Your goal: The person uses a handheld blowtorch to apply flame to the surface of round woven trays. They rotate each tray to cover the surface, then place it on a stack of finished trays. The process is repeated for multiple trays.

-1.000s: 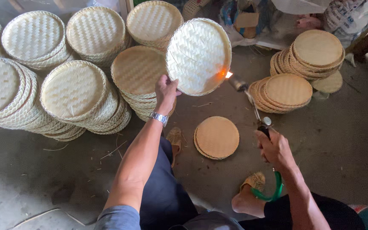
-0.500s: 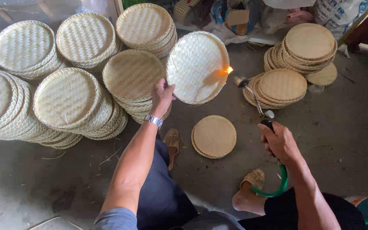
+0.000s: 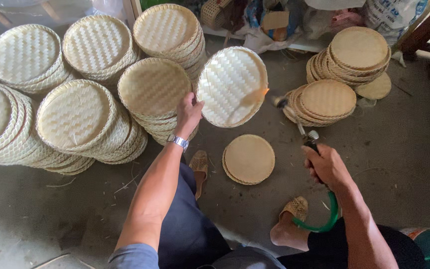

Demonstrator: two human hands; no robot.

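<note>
My left hand (image 3: 188,113) grips the left rim of a round woven bamboo tray (image 3: 232,85) and holds it tilted up above the floor. My right hand (image 3: 327,167) is closed around the handle of a gas torch (image 3: 299,128) fed by a green hose (image 3: 324,221). The torch tip points at the tray's right rim, where a small orange flame (image 3: 264,92) touches the weave. On the floor below the tray lies a short pile of flat woven discs (image 3: 249,158).
Stacks of pale woven trays (image 3: 80,114) crowd the left and back. Stacks of browner discs (image 3: 358,50) stand at the back right. My feet in woven sandals (image 3: 198,164) rest on the concrete floor. Bags and clutter line the far wall.
The view has shifted slightly; the tray stays held up with the flame at its right rim. The torch hand sits a little lower and nearer.
</note>
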